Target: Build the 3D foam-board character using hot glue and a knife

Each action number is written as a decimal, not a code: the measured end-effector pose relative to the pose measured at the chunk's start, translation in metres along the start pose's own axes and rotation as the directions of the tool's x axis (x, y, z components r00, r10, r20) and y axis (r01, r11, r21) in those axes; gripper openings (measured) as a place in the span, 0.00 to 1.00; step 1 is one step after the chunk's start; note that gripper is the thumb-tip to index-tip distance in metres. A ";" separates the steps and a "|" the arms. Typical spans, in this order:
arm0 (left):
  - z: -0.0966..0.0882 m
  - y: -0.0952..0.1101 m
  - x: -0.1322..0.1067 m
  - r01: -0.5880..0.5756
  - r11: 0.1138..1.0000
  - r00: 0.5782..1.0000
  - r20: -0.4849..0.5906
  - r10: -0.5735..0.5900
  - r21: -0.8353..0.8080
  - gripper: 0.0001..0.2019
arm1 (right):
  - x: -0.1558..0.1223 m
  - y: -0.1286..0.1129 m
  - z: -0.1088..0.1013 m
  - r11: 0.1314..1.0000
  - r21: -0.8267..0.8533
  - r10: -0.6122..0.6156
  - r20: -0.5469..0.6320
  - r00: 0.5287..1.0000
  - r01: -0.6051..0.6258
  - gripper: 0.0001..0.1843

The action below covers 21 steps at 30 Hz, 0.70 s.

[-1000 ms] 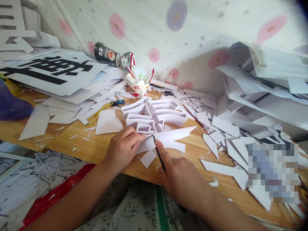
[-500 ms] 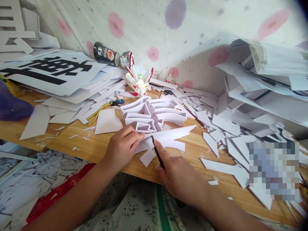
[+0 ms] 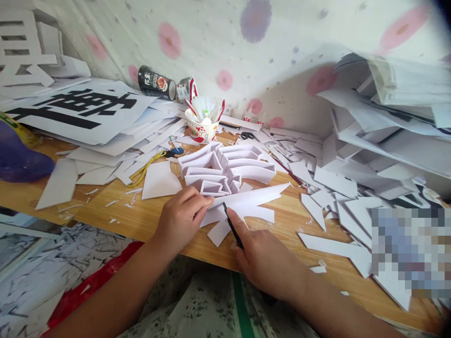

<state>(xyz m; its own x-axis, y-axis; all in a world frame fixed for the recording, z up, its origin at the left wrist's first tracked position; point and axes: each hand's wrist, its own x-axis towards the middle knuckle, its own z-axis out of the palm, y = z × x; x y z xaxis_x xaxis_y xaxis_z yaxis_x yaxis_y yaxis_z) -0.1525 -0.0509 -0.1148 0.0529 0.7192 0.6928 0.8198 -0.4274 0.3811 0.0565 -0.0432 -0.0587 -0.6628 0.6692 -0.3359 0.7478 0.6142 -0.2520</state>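
My right hand (image 3: 269,256) grips a slim black craft knife (image 3: 232,225), index finger stretched along its top. The knife's tip rests on a long, pointed white foam board piece (image 3: 255,195). At that piece's left end, my left hand (image 3: 181,218) is closed, thumb and fingertips pinching its edge. Just beyond the hands stands a white built-up character shape (image 3: 251,171) made of upright foam board strips. A curved white offcut (image 3: 260,214) lies beneath the long piece, and a small white scrap (image 3: 219,233) sits nearer to me.
Behind stands a paper cup (image 3: 201,130) of tools, near black scissors (image 3: 246,135). Yellow-handled pliers (image 3: 148,166) lie left, by stacked sheets (image 3: 116,134) with a printed black character. Board offcuts (image 3: 336,182) heap up on the right. The wooden table's (image 3: 148,220) front edge is close.
The whole view has shifted slightly, so things appear a little lower and further right. Both hands keep their places on the foam board, with the knife tip at nearly the same spot.
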 end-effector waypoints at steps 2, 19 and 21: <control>0.000 0.001 0.001 -0.003 1.000 1.000 -0.004 0.003 0.001 0.03 | 0.000 0.000 0.001 1.000 -0.001 -0.003 -0.006 1.000 0.003 0.39; 0.000 0.000 0.001 0.007 1.000 1.000 -0.015 -0.008 -0.027 0.04 | 0.003 -0.001 -0.006 0.998 0.031 0.048 -0.013 0.999 -0.048 0.37; 0.000 0.000 0.000 0.005 1.000 1.000 -0.019 -0.005 -0.025 0.04 | -0.001 0.002 -0.005 0.992 0.111 0.059 -0.038 0.998 -0.055 0.37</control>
<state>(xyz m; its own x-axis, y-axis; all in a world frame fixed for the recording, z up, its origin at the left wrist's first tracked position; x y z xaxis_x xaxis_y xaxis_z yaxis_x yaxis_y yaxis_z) -0.1522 -0.0508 -0.1144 0.0377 0.7107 0.7025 0.8053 -0.4378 0.3997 0.0585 -0.0411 -0.0543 -0.6184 0.7198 -0.3155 0.7825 0.5264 -0.3326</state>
